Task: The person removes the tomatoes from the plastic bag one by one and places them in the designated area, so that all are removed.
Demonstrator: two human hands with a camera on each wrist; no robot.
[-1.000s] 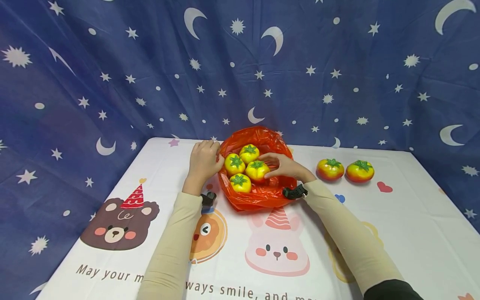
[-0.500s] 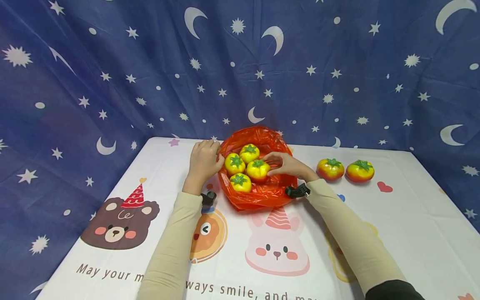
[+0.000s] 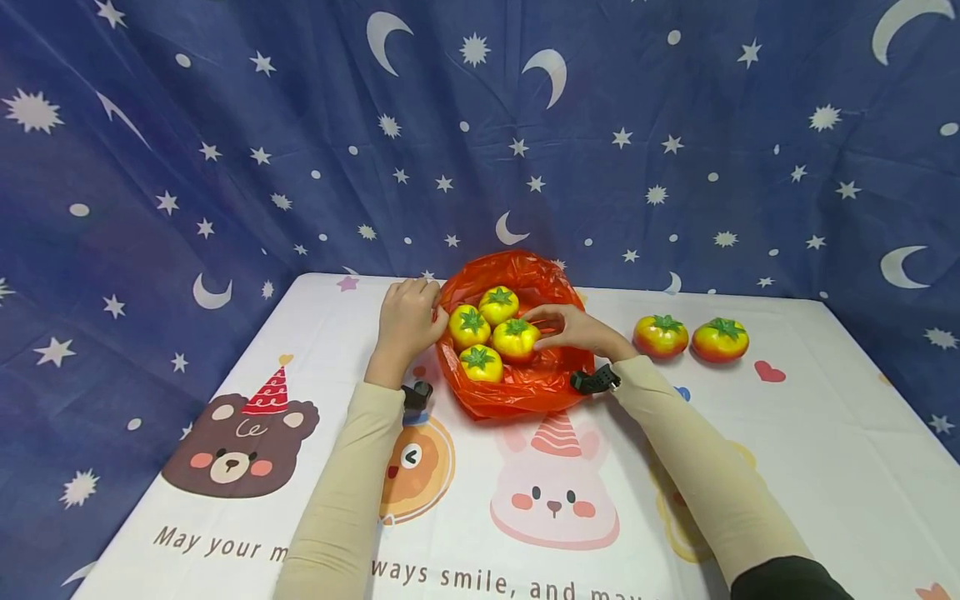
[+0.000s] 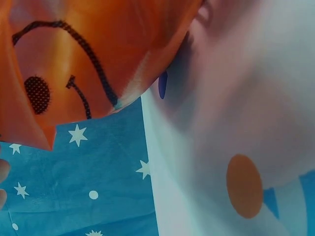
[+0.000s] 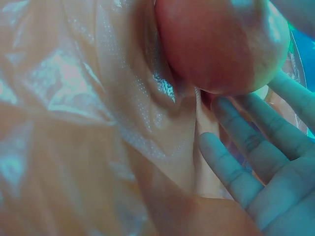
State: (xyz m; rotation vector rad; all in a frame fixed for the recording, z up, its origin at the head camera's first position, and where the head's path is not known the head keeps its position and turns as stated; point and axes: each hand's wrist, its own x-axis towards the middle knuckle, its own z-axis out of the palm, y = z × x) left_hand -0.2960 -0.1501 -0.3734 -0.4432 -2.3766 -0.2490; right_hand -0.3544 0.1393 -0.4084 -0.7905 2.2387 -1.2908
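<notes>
A red plastic bag (image 3: 536, 392) lies with its mouth wide, holding several yellow-and-red toy tomatoes with green leafy tops. My left hand (image 3: 405, 321) grips the bag's left rim, fingers curled. In the left wrist view the bag (image 4: 123, 44) shows a black printed face, while most of that hand is out of frame. Inside the bag, my right hand (image 3: 573, 329) has thumb and fingers around the right side of one tomato (image 3: 515, 342). The right wrist view has this tomato (image 5: 221, 44) between the thumb and the fingers (image 5: 251, 142), whose tips are partly hidden behind it.
Two more toy tomatoes, one nearer (image 3: 661, 337) and one farther right (image 3: 720, 341), sit outside the bag on the white printed tablecloth (image 3: 847, 433). A blue curtain (image 3: 615, 108) with stars and moons hangs behind the table's back edge.
Since a second ago my right hand has shifted slightly right, and the tomato at its fingers has moved a touch the same way. The left hand and the bag have stayed put.
</notes>
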